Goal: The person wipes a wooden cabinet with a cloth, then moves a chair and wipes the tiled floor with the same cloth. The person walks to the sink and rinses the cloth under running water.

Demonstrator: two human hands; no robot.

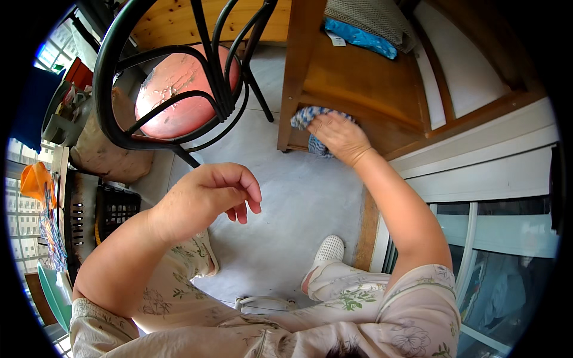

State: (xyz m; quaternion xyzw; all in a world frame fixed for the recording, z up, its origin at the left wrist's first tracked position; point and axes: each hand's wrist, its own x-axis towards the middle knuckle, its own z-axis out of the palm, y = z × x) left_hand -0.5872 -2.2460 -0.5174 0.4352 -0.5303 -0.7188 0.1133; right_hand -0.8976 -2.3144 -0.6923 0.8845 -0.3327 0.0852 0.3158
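My right hand presses a blue-and-white checked cloth to the lower front rail of a brown wooden cabinet. The cloth bunches around my fingertips, and part of it hangs below my palm. My left hand hangs in the air over the grey floor. Its fingers are loosely bent, with nothing in them.
A black metal chair with a peeling red seat stands at the front left. A blue plastic packet lies on the cabinet's shelf. A black plastic basket stands at left, a sliding glass door at right.
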